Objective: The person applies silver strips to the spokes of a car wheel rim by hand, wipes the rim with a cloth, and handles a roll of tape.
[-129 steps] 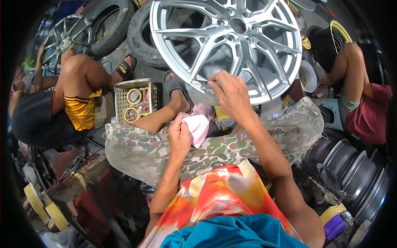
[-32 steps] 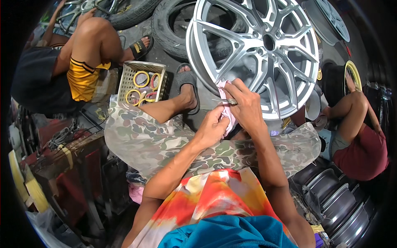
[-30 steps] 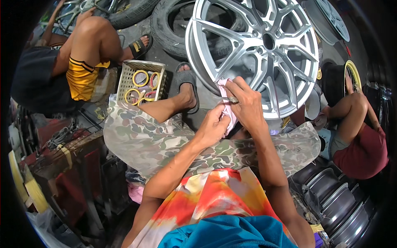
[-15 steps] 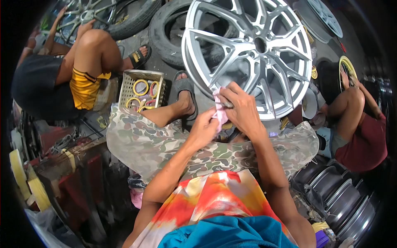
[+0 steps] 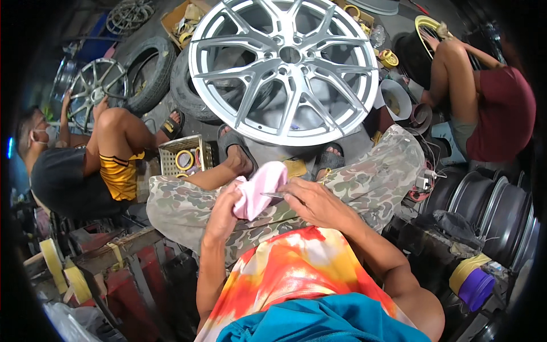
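My left hand (image 5: pixel 225 206) grips a crumpled pink cloth (image 5: pixel 257 191) above my lap. Between the fingers of my right hand (image 5: pixel 320 202) is a thin, pointed metal blade (image 5: pixel 273 195); its tip lies against the cloth, and its handle is hidden by the hand. Just ahead of both hands, a large silver multi-spoke wheel (image 5: pixel 285 137) lies face up over a tyre, with several bolt holes round its open centre. Neither hand touches the wheel.
A cream basket (image 5: pixel 170 161) of tape rolls stands beside my left foot. Tyres (image 5: pixel 149 91) lie at far left. One person (image 5: pixel 74 165) sits left with a spoked wheel; another (image 5: pixel 501 114) sits right at a yellow-edged rim. Dark rims (image 5: pixel 484 211) line the right.
Both hands have drawn back from the wheel's edge toward my lap, the cloth now bunched in the left. The view has shifted, and the wheel appears farther left and flatter.
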Motion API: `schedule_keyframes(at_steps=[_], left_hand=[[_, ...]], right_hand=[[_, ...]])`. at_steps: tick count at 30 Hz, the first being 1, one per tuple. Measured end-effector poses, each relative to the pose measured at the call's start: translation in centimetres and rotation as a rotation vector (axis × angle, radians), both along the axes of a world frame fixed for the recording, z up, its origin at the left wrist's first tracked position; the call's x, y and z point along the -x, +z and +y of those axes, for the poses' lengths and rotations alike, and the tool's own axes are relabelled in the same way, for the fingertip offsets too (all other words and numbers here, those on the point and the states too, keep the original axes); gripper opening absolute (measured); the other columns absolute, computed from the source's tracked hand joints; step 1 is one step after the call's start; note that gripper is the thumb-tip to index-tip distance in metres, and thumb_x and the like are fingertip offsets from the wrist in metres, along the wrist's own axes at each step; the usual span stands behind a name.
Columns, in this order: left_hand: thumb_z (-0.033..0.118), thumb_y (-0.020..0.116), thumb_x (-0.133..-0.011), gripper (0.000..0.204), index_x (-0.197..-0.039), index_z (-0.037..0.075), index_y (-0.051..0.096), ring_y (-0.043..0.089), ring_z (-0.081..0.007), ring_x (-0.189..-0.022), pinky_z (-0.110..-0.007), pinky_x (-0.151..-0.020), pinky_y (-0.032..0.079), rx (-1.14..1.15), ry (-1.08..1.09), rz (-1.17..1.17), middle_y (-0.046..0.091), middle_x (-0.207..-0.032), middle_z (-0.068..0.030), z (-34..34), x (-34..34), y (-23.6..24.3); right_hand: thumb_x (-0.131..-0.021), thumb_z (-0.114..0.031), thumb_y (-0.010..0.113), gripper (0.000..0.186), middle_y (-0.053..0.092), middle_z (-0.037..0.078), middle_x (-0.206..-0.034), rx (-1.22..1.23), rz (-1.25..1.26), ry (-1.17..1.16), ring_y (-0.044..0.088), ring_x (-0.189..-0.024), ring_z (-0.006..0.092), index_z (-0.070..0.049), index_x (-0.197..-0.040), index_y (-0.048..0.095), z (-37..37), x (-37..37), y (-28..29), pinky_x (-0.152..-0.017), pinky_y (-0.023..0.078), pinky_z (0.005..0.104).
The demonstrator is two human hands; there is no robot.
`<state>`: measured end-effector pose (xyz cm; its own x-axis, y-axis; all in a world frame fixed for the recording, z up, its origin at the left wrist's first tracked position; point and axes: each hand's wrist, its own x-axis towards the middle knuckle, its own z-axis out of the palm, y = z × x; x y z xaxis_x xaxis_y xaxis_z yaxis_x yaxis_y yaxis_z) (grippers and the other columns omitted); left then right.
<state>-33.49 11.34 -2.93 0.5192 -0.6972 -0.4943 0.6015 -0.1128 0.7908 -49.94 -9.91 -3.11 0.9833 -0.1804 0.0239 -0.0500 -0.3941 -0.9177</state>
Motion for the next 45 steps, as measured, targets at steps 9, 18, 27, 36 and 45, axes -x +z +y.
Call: schedule_keyframes(at_steps=[9, 18, 27, 36, 45], left_hand=[[0.005, 0.077, -0.096, 0.014, -0.093, 0.001, 0.064, 0.050, -0.0017, -0.072, -0.022, -0.060, 0.040, -0.261, -0.270, -0.522, 0.061, -0.081, 0.0039, -1.8, 1.5, 0.8], [0.016, 0.070, -0.102, 0.021, -0.106, -0.003, 0.063, 0.062, -0.0139, -0.077, -0.030, -0.068, 0.048, -0.316, -0.324, -0.888, 0.068, -0.087, -0.0075, -5.8, 1.5, -1.6], [0.015, 0.068, -0.096, 0.025, -0.112, -0.003, 0.062, 0.063, -0.0500, -0.103, -0.055, -0.087, 0.049, -0.350, -0.583, -1.065, 0.067, -0.107, -0.0276, -8.5, 1.6, -4.4], [0.004, 0.059, -0.090, 0.022, -0.111, -0.003, 0.064, 0.064, -0.0488, -0.108, -0.054, -0.093, 0.051, -0.371, -0.516, -1.127, 0.066, -0.116, -0.0292, -8.2, -2.0, -7.3], [0.026, 0.073, -0.090, 0.035, -0.089, -0.008, 0.064, 0.055, -0.0275, -0.064, -0.042, -0.066, 0.047, -0.533, -0.357, -1.217, 0.060, -0.070, -0.0167, -7.3, -7.6, -1.9]], right_hand=[[-0.097, -0.013, 0.064, 0.021, 0.065, 0.019, -0.098, 0.175, -0.127, -0.073, 0.066, -0.091, 0.0414, 0.003, -0.112, 0.067, -2.1, 1.1, -0.7, -0.081, 0.053, 0.0479], [-0.103, -0.017, 0.063, 0.024, 0.071, 0.020, -0.106, -0.039, -0.034, -0.600, 0.071, -0.100, 0.0366, 0.000, -0.120, 0.065, -8.2, 2.6, 1.4, -0.084, 0.054, 0.0406], [-0.101, -0.019, 0.061, 0.026, 0.071, 0.020, -0.106, 0.079, -0.021, -0.777, 0.069, -0.099, 0.0353, -0.001, -0.119, 0.066, -8.7, -8.0, -9.2, -0.089, 0.053, 0.0425], [-0.103, -0.026, 0.061, 0.029, 0.073, 0.021, -0.091, -0.123, 0.138, -0.774, 0.074, -0.085, 0.0293, 0.001, -0.112, 0.068, -17.7, -5.6, -6.2, -0.076, 0.056, 0.0388], [-0.106, -0.034, 0.042, 0.041, 0.069, 0.038, -0.101, 0.430, 0.196, -0.800, 0.064, -0.101, 0.0588, 0.003, -0.111, 0.058, -30.0, -6.2, -12.6, -0.090, 0.049, 0.0635]])
